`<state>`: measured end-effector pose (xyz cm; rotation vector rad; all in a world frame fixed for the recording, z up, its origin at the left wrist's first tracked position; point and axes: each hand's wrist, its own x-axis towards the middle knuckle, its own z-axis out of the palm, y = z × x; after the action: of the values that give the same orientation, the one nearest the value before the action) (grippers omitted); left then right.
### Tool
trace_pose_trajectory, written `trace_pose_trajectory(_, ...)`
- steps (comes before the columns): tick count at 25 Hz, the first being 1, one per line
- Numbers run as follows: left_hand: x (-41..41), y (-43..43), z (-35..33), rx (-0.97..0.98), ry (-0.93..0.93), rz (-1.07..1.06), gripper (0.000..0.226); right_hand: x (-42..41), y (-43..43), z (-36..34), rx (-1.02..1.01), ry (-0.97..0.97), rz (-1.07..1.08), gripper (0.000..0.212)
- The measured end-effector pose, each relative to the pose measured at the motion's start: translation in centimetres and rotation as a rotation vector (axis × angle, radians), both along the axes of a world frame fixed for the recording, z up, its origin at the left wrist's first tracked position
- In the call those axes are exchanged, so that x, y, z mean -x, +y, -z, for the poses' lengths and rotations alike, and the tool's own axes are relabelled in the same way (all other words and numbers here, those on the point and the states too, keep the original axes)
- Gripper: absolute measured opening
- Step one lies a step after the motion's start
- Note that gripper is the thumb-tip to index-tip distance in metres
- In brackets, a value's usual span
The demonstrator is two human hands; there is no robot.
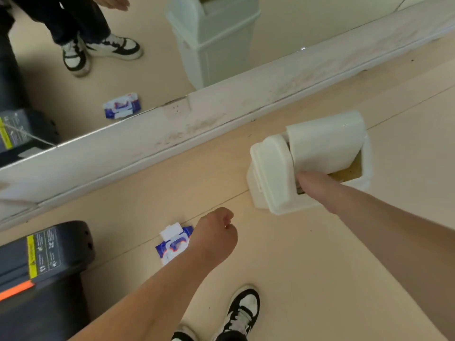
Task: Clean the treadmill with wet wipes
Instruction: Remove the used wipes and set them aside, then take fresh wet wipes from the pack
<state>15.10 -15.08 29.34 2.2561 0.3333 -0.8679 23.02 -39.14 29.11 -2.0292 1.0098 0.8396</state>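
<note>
Two bare forearms entering from the lower edge. Left grip (216, 232), centre of frame: fingers curled into a fist, nothing seen held, overlapping the right edge of the wet-wipe pack (172, 244), lid-open on the floor (307, 254). Right grip (309, 179), centre right: sunk under the swing lid of the white bin (270, 173), fingers hidden, openness not discernible. Treadmill (41, 262) at lower left.

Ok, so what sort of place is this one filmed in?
Probably a gym or exercise room. A treadmill stands at lower left, a large wall mirror reflects the floor, and a white swing-lid bin stands near it.
</note>
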Motion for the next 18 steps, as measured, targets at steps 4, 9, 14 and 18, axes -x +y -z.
trace_pose_trajectory(4, 3.7, 3.4, 1.1, 0.050, 0.022, 0.023, 0.034, 1.1, 1.6, 0.3, 0.403, 0.016, -0.546, 0.060)
trace_pose_trajectory(9, 8.5, 8.2, 1.7, -0.057, 0.075, 0.074, 0.037, 6.8, 12.7, -2.8, 0.514, -0.638, -0.775, 0.030)
trace_pose_trajectory(14, 13.0, 11.5, 6.2, -0.118, 0.155, 0.004, 0.044, 9.9, 21.0, 1.4, -0.090, -0.361, -0.938, 0.016)
trace_pose_trajectory(18, 14.5, 13.6, 14.8, -0.202, 0.185, -0.014, 0.045, 12.0, 23.4, 10.5, -0.200, -0.209, -1.143, 0.019)
